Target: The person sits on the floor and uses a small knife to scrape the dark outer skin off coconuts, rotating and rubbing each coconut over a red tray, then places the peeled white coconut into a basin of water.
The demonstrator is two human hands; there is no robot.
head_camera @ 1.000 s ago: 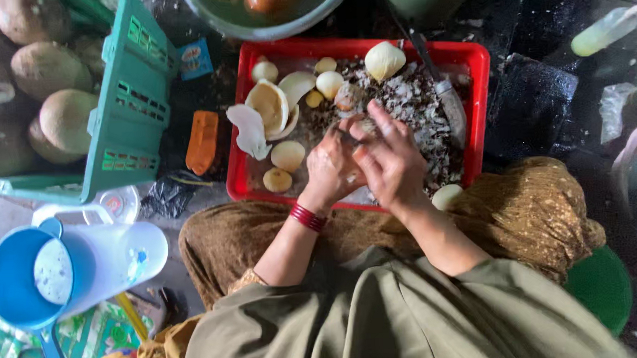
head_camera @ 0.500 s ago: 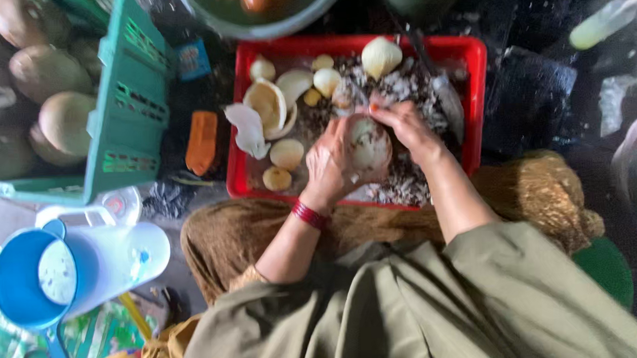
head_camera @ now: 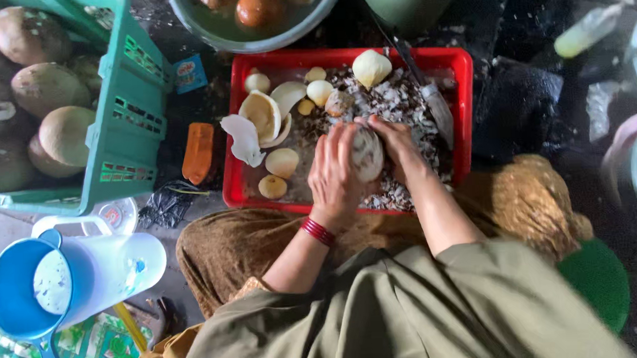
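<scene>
My left hand [head_camera: 334,171] and my right hand [head_camera: 395,136] both clasp a pale, partly peeled coconut kernel [head_camera: 367,154] over a red tray [head_camera: 465,87]. The left hand wraps its near side; the right hand's fingers press on its far side. A red bangle [head_camera: 318,231] circles my left wrist. The tray holds brown and white shavings [head_camera: 408,100], white shell halves [head_camera: 264,115], several small peeled pieces [head_camera: 282,162] and a larger whitish kernel [head_camera: 371,68]. A knife [head_camera: 429,95] lies in the tray just right of my right hand.
A green crate [head_camera: 126,130] of brown coconuts [head_camera: 62,136] stands at left. A bowl [head_camera: 255,31] with brown kernels in water sits behind the tray. An orange object [head_camera: 198,153] lies between crate and tray. A white jug [head_camera: 111,267] and blue scoop [head_camera: 15,292] sit at lower left.
Both hands have shifted on the kernel and turned it, so more of its pale surface shows between them. The head view has moved slightly closer.
</scene>
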